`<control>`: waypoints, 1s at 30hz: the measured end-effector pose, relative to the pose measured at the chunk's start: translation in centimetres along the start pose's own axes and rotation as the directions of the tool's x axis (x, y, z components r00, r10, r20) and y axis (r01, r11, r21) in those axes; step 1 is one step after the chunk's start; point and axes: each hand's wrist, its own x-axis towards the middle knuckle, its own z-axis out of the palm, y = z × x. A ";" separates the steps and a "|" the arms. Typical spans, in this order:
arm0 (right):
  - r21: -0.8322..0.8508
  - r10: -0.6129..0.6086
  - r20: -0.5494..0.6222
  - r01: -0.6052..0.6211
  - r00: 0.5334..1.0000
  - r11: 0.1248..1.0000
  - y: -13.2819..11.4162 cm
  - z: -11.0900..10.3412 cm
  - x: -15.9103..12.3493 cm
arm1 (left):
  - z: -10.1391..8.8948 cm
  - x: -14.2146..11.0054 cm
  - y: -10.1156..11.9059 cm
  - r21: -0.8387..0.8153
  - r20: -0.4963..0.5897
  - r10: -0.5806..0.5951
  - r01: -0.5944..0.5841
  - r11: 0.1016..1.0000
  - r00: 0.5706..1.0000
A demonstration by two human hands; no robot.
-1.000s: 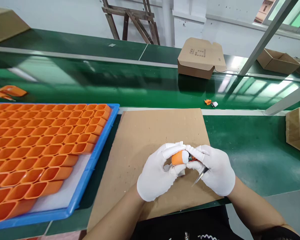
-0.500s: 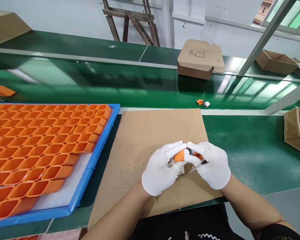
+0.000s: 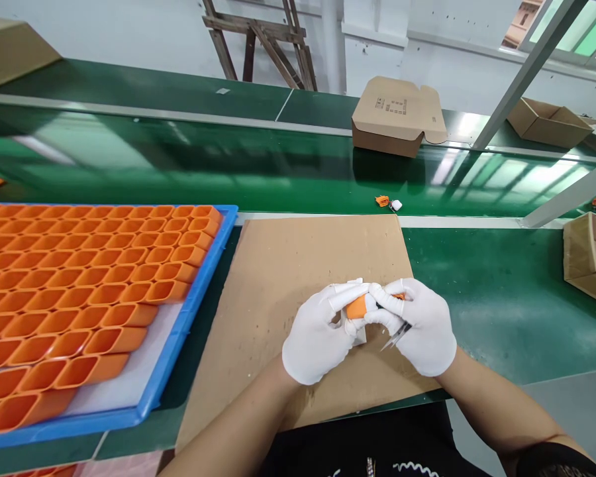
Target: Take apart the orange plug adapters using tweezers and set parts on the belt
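White gloves cover both of my hands, which meet above a cardboard sheet [image 3: 293, 258]. My left hand [image 3: 318, 338] is closed on a small orange plastic part [image 3: 356, 307], largely covered by the fingers. A pale scrap [image 3: 360, 336] shows under the left fingertips. My right hand [image 3: 424, 328] is closed, its fingertips pressed against the orange part's right end. From its palm stick the thin metal tips of what looks like a pair of tweezers [image 3: 393, 338]. A bit of orange also shows above the right fingers; its shape is hidden.
To the left, a blue tray [image 3: 179, 344] holds rows of orange hollow sleeves [image 3: 104, 275]. Behind runs a shiny green conveyor belt [image 3: 278, 189] carrying small orange-and-white parts [image 3: 383, 201]. Cardboard boxes [image 3: 397, 116] stand beyond it, another box [image 3: 589, 258] at right. A metal post [image 3: 531, 73] slants at right.
The small parts on the belt have moved left, and the orange piece at far left has mostly left view. My right fingers have shifted slightly on the orange part; the tweezer tips have turned.
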 end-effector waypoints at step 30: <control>0.290 0.194 -0.256 -0.116 0.947 0.950 -0.6 -1.6 1.2 | -1.5 2.2 1.2 -0.596 0.328 -0.436 0.542 0.593 0.838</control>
